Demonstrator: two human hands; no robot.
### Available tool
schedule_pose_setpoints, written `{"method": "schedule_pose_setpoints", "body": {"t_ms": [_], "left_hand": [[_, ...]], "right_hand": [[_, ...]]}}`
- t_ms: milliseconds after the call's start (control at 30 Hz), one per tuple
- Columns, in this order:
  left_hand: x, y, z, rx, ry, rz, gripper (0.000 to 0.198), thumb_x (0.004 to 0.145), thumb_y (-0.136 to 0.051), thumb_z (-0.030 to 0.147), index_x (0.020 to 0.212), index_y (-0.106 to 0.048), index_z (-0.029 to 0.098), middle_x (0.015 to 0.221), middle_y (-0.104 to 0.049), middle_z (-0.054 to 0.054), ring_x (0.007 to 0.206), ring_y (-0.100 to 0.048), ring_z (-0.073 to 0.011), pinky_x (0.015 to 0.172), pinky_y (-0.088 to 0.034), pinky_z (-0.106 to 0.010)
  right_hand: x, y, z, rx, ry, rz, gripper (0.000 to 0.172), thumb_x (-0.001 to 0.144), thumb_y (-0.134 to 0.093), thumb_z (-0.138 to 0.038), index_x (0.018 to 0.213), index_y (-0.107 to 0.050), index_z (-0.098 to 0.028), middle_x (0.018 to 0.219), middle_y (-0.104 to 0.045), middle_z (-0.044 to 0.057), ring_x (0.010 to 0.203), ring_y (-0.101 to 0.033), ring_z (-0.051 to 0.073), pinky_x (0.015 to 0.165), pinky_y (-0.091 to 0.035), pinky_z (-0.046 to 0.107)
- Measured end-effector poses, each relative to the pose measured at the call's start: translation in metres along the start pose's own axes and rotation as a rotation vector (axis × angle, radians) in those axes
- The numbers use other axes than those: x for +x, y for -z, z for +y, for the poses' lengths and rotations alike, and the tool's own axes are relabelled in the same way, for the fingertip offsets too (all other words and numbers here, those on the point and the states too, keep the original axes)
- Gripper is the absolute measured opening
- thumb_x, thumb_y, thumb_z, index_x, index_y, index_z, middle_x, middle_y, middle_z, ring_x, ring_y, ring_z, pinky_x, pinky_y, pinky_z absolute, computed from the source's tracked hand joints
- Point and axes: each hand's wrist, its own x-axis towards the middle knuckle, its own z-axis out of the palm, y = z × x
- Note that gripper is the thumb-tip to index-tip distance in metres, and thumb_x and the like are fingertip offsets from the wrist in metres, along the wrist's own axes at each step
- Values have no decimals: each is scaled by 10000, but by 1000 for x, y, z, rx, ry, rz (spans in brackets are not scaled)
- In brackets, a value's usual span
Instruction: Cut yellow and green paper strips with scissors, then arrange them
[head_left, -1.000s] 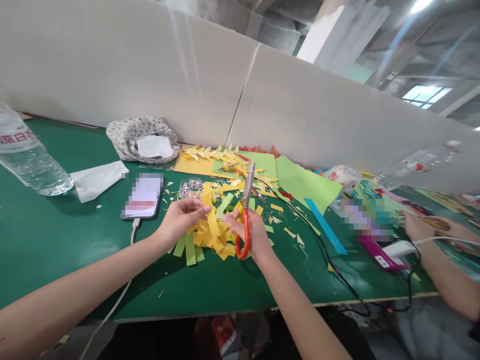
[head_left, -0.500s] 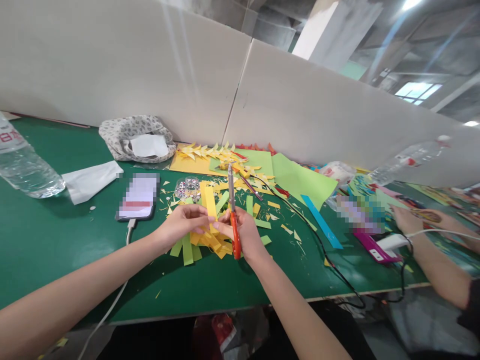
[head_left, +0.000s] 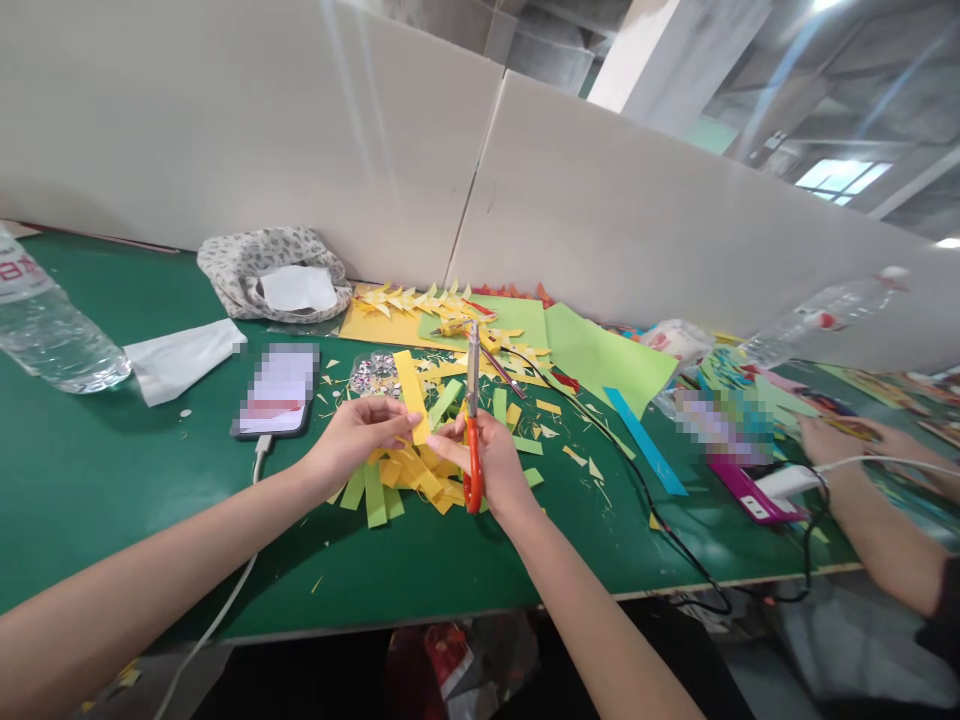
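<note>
My left grip [head_left: 360, 435] pinched a yellow strip [head_left: 409, 385] between thumb and fingers, above a loose pile of yellow and green strips [head_left: 420, 478] on the green surface [head_left: 375, 580]. My right grip [head_left: 491, 455] was wrapped around the orange-handled scissors [head_left: 473, 468], blades pointing away from me, its thumb at the strip's near end; I couldn't tell whether it touched. A phone [head_left: 279, 390] lay left of the pile.

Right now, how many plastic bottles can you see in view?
2: a water bottle at the far left, beside a white sheet, and a second bottle on the right, near the partition. Others may be hidden.
</note>
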Motion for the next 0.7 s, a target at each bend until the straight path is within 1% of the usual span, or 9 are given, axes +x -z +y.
{"method": "schedule_pose_setpoints", "body": {"t_ms": [167, 267, 367, 467, 567, 700], "left_hand": [[-1, -1, 0, 3, 11, -10, 150, 632, -697, 315, 688, -648, 184, 632, -618, -5, 594, -579, -100, 572, -469, -188], [-2, -2, 0, 12, 47, -63, 144, 637, -693, 312, 709, -655, 193, 666, -638, -12, 625, -596, -107, 599, -481, -199], [-3, -3, -1, 27, 68, -108, 124, 624, -705, 284, 690, -648, 196, 661, -651, -8, 631, -606, -107, 595, -478, -193], [-3, -3, -1, 17, 54, -88, 120, 612, -714, 265, 681, -648, 191, 647, -652, -2, 617, -609, -105, 597, -477, -194], [-1, -1, -1, -36, 36, -34, 130, 609, -719, 265, 694, -653, 191, 668, -659, -5, 633, -619, -111, 623, -483, -206], [3, 4, -2, -125, -6, 50, 135, 620, -714, 274, 702, -646, 191, 709, -675, -11, 686, -635, -121, 651, -486, -209]], "right_hand": [[0, 0, 2, -25, 6, -18, 327, 531, -719, -279, 665, -432, -198, 652, -572, -29, 580, -539, 120, 612, -434, 266], [0, 0, 2, 5, -10, -11, 328, 528, -718, -266, 674, -432, -199, 663, -575, -29, 579, -537, 115, 605, -432, 262], [1, 0, 1, 29, -9, -7, 327, 532, -713, -266, 687, -434, -202, 672, -576, -27, 579, -537, 115, 602, -434, 263], [1, 0, 1, 9, 4, -12, 307, 556, -694, -287, 683, -427, -206, 674, -573, -20, 586, -538, 121, 605, -438, 269], [0, 2, 0, -124, 50, 28, 283, 588, -660, -332, 690, -428, -208, 678, -563, -12, 596, -529, 128, 592, -430, 268], [-6, 4, -5, -480, 109, 96, 257, 626, -609, -369, 737, -435, -215, 656, -517, -35, 534, -459, 107, 511, -377, 240]]}}
